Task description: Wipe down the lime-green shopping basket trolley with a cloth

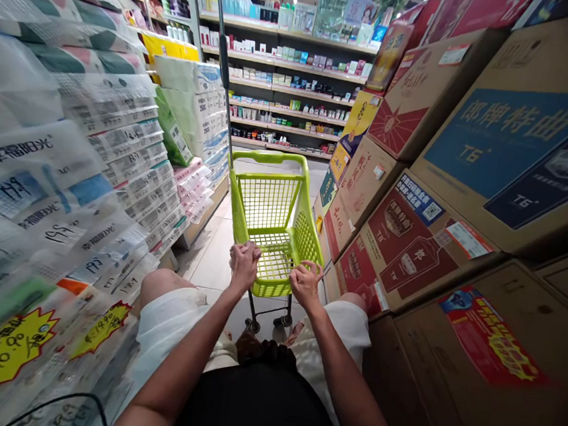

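Observation:
A lime-green plastic shopping cart with a mesh basket stands right in front of me on dark legs and small wheels. The visible part of its basket holds nothing. My left hand is closed at the near left corner of the rim. At the near right corner, my right hand has its fingers curled over the rim. The palms' undersides are hidden from me.
Stacked packs of tissue paper with yellow price signs line the left side. Cardboard cartons rise close on the right. Shelves of small goods cross the far end of the tiled floor.

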`<state>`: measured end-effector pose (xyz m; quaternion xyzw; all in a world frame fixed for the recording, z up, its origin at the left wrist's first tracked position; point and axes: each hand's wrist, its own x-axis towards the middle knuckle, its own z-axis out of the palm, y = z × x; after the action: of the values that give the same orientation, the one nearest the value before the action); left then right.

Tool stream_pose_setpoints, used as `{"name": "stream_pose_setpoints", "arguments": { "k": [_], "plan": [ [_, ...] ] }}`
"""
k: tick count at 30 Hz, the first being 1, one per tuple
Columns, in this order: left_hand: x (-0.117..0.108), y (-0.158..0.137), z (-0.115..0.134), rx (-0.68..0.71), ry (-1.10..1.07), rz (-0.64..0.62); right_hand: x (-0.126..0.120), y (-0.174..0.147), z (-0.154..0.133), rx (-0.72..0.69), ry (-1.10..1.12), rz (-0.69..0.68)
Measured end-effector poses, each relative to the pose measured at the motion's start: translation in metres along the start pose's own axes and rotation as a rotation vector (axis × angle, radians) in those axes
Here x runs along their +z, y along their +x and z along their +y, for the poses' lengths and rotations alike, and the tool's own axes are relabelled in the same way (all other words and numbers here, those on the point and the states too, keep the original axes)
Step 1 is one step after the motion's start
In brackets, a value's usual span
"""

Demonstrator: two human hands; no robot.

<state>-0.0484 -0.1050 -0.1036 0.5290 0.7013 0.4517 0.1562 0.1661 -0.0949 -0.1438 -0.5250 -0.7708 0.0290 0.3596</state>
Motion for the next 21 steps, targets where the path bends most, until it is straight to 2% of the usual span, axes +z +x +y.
{"name": "stream_pose_setpoints", "arguments": {
  "k": [5,7,8,11,15,18,20,21],
  "plan": [
    [-0.014,0.115,0.026,-0.177,-0.005,0.096,0.004,0.0,0.001,-0.067,0.038,0.004],
    [-0.017,0.138,0.029,-0.203,-0.034,0.13,0.005,0.002,0.003,-0.082,0.006,0.004],
    [-0.017,0.141,0.028,-0.209,-0.052,0.137,0.005,0.002,0.004,-0.086,-0.012,0.002],
    [-0.012,0.112,0.016,-0.173,-0.113,0.124,0.001,0.005,0.009,-0.083,-0.045,-0.005],
    [0.006,0.017,-0.006,-0.058,-0.189,0.093,-0.007,0.004,0.006,-0.059,-0.044,-0.02],
    [0.026,-0.045,-0.016,0.02,-0.27,0.176,-0.006,-0.003,-0.01,-0.076,-0.025,-0.033],
    [0.035,-0.059,-0.016,0.042,-0.35,0.235,-0.003,-0.01,-0.02,-0.106,-0.003,-0.035],
    [0.038,-0.055,-0.014,0.033,-0.388,0.266,-0.002,-0.013,-0.024,-0.113,0.008,-0.028]
  ]
}}
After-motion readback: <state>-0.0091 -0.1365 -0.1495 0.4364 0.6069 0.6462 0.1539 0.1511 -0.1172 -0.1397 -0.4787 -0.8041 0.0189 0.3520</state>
